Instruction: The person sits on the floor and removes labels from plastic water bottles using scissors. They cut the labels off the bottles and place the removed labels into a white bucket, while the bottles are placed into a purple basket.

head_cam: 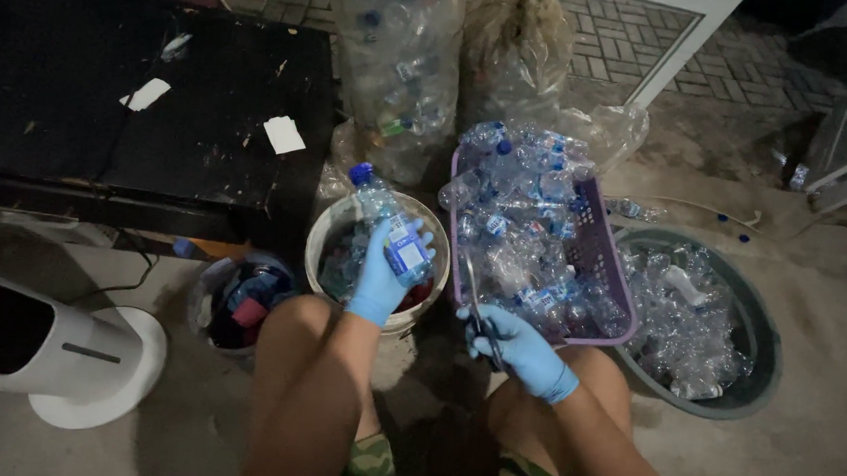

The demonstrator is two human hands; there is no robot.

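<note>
Head view, looking down past the person's bare knees. The left hand, in a blue glove, is wrapped around a clear plastic bottle with a blue cap and a blue-and-white label; the bottle tilts with its cap toward 11 o'clock and sits above a white bucket holding crushed plastic. The right hand, also gloved in blue, is closed on the handles of a pair of scissors, whose blades point toward 12 o'clock; whether the blades are parted cannot be told.

At 1 o'clock from the right hand stands a purple plastic basket, heaped with clear bottles bearing blue caps and labels. At 3 o'clock from the basket, touching it, lies a round dark basin filled with clear, label-free bottles. At 9 o'clock from the white bucket stands a smaller pail of dark and coloured scraps. Transparent sacks stuffed with bottles stand at 12 o'clock, and a black tabletop with paper scraps occupies the 10 o'clock corner. A white appliance rests on the concrete floor at 8 o'clock.
</note>
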